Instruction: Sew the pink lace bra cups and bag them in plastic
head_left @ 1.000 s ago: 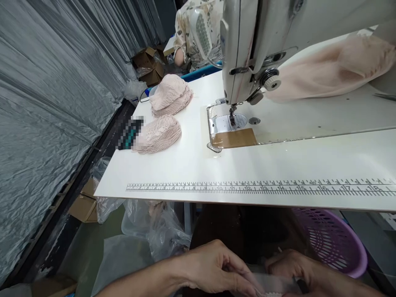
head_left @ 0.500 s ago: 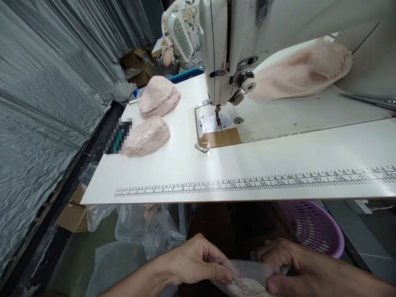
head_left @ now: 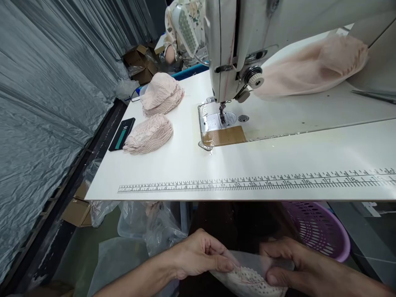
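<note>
Below the table's front edge, my left hand [head_left: 206, 255] pinches one end of a pale, sheer piece of fabric with a lace edge [head_left: 247, 278]. My right hand [head_left: 283, 264] grips the other end, its thumb lying on the lace. The piece stretches between both hands, and its lower part runs out of the picture. Beyond them stands a white sewing machine [head_left: 229, 53], with its presser foot [head_left: 222, 113] over the metal needle plate and no cloth beneath it. Two stacks of pink lace pieces lie on the left of the table, a rear stack [head_left: 162, 95] and a front stack [head_left: 150, 134].
A dark phone [head_left: 122, 134] lies beside the front stack. Pink fabric [head_left: 312, 70] rests behind the machine, with dark scissors [head_left: 374, 97] at right. A purple basket [head_left: 324, 231] and plastic bags [head_left: 162, 227] are under the table. A person's patterned sleeve [head_left: 170, 31] shows behind.
The view has shifted slightly, so the table and machine sit a little further right. The lace edge between my hands shows more fully; both hands keep their hold.
</note>
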The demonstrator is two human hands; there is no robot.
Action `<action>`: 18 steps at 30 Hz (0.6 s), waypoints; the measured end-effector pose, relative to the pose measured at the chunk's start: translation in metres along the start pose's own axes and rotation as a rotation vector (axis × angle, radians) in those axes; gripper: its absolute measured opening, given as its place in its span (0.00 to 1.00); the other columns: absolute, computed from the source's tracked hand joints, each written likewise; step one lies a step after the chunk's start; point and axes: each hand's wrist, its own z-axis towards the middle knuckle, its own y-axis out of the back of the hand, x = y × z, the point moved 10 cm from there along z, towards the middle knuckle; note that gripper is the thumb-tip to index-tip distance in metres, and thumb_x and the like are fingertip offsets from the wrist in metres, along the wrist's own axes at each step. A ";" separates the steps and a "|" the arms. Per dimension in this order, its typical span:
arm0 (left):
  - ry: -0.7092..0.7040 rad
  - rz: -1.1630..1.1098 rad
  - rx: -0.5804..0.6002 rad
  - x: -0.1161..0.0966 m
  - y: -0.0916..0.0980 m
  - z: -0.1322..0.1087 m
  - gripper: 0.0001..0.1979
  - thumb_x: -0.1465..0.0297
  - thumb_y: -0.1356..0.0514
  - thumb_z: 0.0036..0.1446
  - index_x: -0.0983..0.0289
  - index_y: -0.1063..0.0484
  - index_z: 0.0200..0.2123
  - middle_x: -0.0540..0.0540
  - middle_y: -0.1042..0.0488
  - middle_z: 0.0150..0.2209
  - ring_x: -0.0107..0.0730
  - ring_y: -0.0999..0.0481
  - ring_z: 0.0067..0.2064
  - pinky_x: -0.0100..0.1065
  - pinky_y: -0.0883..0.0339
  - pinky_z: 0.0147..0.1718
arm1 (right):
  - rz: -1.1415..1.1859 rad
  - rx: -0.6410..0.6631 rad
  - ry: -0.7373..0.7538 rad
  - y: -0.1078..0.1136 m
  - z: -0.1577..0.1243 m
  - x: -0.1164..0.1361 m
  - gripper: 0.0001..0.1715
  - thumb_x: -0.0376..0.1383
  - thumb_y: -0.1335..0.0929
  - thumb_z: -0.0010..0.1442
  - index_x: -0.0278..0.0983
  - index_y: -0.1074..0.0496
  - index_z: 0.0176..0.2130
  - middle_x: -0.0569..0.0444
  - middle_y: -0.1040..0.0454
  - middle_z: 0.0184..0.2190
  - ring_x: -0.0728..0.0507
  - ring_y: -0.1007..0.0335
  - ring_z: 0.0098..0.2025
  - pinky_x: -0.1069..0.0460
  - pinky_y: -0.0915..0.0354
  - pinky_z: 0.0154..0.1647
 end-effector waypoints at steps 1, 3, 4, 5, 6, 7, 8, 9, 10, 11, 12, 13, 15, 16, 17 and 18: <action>0.000 0.000 -0.001 0.000 0.000 0.000 0.23 0.55 0.29 0.39 0.65 0.20 0.36 0.56 0.21 0.32 0.30 0.25 0.34 0.33 0.32 0.42 | 0.005 0.005 0.011 -0.001 0.001 -0.001 0.20 0.50 0.36 0.59 0.38 0.36 0.26 0.56 0.36 0.27 0.45 0.39 0.33 0.53 0.43 0.33; -0.002 0.014 -0.016 0.000 0.000 0.000 0.23 0.55 0.29 0.39 0.65 0.20 0.35 0.56 0.22 0.31 0.30 0.25 0.33 0.32 0.33 0.40 | 0.019 0.008 0.029 -0.002 0.002 -0.004 0.24 0.52 0.38 0.60 0.38 0.41 0.23 0.58 0.41 0.25 0.47 0.43 0.30 0.54 0.46 0.31; -0.003 0.025 -0.033 0.000 0.002 0.000 0.23 0.55 0.29 0.39 0.65 0.20 0.35 0.55 0.22 0.30 0.29 0.26 0.32 0.31 0.33 0.39 | 0.020 0.001 0.040 -0.001 0.002 -0.006 0.26 0.54 0.39 0.61 0.38 0.43 0.23 0.59 0.43 0.25 0.47 0.45 0.29 0.54 0.47 0.30; -0.005 0.040 -0.055 -0.001 0.003 0.000 0.22 0.55 0.29 0.39 0.66 0.20 0.34 0.55 0.23 0.29 0.27 0.27 0.31 0.30 0.34 0.37 | 0.017 -0.013 0.051 0.000 0.002 -0.006 0.27 0.55 0.39 0.61 0.38 0.42 0.23 0.59 0.43 0.24 0.48 0.45 0.28 0.54 0.47 0.29; -0.006 0.059 -0.075 -0.001 0.004 0.000 0.22 0.55 0.30 0.40 0.66 0.20 0.33 0.54 0.23 0.28 0.26 0.28 0.30 0.29 0.35 0.36 | 0.005 -0.035 0.064 0.001 0.003 -0.006 0.28 0.55 0.40 0.62 0.38 0.40 0.23 0.59 0.42 0.24 0.48 0.44 0.28 0.54 0.46 0.29; -0.006 0.079 -0.093 -0.001 0.006 0.000 0.22 0.55 0.30 0.40 0.66 0.20 0.33 0.53 0.24 0.27 0.25 0.30 0.29 0.29 0.36 0.34 | -0.010 -0.059 0.078 0.003 0.003 -0.005 0.29 0.56 0.41 0.62 0.37 0.37 0.24 0.58 0.40 0.24 0.47 0.43 0.28 0.54 0.45 0.29; -0.007 0.101 -0.108 -0.001 0.007 0.000 0.21 0.55 0.31 0.41 0.67 0.20 0.32 0.52 0.25 0.26 0.25 0.31 0.28 0.28 0.37 0.33 | -0.023 -0.082 0.094 0.004 0.003 -0.003 0.29 0.56 0.41 0.63 0.37 0.34 0.25 0.58 0.38 0.23 0.47 0.41 0.28 0.54 0.44 0.29; -0.012 0.126 -0.123 -0.002 0.007 0.000 0.21 0.54 0.31 0.41 0.67 0.20 0.31 0.52 0.27 0.25 0.24 0.32 0.27 0.28 0.39 0.31 | -0.030 -0.102 0.108 0.005 0.003 -0.002 0.30 0.57 0.41 0.63 0.37 0.31 0.26 0.57 0.36 0.24 0.47 0.39 0.28 0.54 0.42 0.29; -0.020 0.153 -0.138 -0.003 0.008 0.000 0.21 0.54 0.31 0.41 0.67 0.20 0.30 0.51 0.28 0.24 0.24 0.34 0.26 0.27 0.40 0.29 | -0.029 -0.121 0.117 0.006 0.003 0.000 0.31 0.58 0.42 0.63 0.37 0.28 0.27 0.56 0.33 0.24 0.46 0.37 0.28 0.54 0.41 0.29; -0.032 0.177 -0.155 -0.004 0.009 0.000 0.21 0.54 0.32 0.42 0.68 0.21 0.29 0.50 0.29 0.23 0.23 0.36 0.25 0.27 0.42 0.27 | -0.024 -0.137 0.122 0.007 0.003 0.002 0.32 0.58 0.42 0.62 0.37 0.27 0.28 0.56 0.31 0.24 0.46 0.36 0.28 0.54 0.39 0.29; -0.048 0.201 -0.172 -0.006 0.011 0.000 0.21 0.53 0.32 0.42 0.68 0.22 0.28 0.50 0.31 0.22 0.23 0.38 0.25 0.27 0.45 0.25 | -0.014 -0.152 0.122 0.008 0.003 0.003 0.33 0.59 0.42 0.62 0.38 0.26 0.28 0.55 0.29 0.24 0.46 0.35 0.27 0.54 0.38 0.28; -0.067 0.225 -0.189 -0.009 0.012 0.000 0.22 0.53 0.33 0.43 0.69 0.23 0.26 0.49 0.33 0.21 0.22 0.40 0.24 0.26 0.48 0.23 | -0.005 -0.171 0.122 0.010 0.002 0.004 0.34 0.59 0.42 0.61 0.38 0.25 0.28 0.55 0.28 0.24 0.45 0.33 0.28 0.54 0.36 0.29; -0.112 0.271 -0.225 -0.014 0.015 -0.001 0.24 0.50 0.34 0.44 0.69 0.27 0.22 0.47 0.38 0.19 0.21 0.44 0.23 0.26 0.53 0.21 | 0.014 -0.230 0.131 0.014 0.001 0.005 0.33 0.60 0.41 0.60 0.39 0.23 0.30 0.53 0.24 0.26 0.42 0.28 0.31 0.52 0.33 0.32; -0.137 0.294 -0.242 -0.018 0.017 -0.001 0.26 0.49 0.35 0.44 0.69 0.29 0.21 0.46 0.41 0.18 0.20 0.46 0.22 0.26 0.55 0.20 | 0.024 -0.265 0.140 0.017 -0.001 0.005 0.32 0.59 0.40 0.60 0.40 0.21 0.32 0.51 0.22 0.29 0.40 0.27 0.35 0.51 0.31 0.35; -0.169 0.317 -0.260 -0.022 0.019 -0.002 0.27 0.47 0.37 0.45 0.68 0.32 0.20 0.45 0.44 0.17 0.20 0.48 0.22 0.26 0.57 0.19 | 0.036 -0.315 0.160 0.021 -0.003 0.006 0.30 0.58 0.39 0.60 0.41 0.20 0.34 0.50 0.21 0.33 0.38 0.26 0.39 0.49 0.31 0.40; -0.206 0.343 -0.273 -0.027 0.020 -0.003 0.29 0.45 0.39 0.47 0.67 0.34 0.19 0.45 0.46 0.17 0.20 0.49 0.21 0.27 0.58 0.19 | 0.056 -0.378 0.185 0.025 -0.006 0.007 0.28 0.57 0.38 0.60 0.42 0.20 0.37 0.50 0.20 0.38 0.36 0.27 0.44 0.48 0.32 0.46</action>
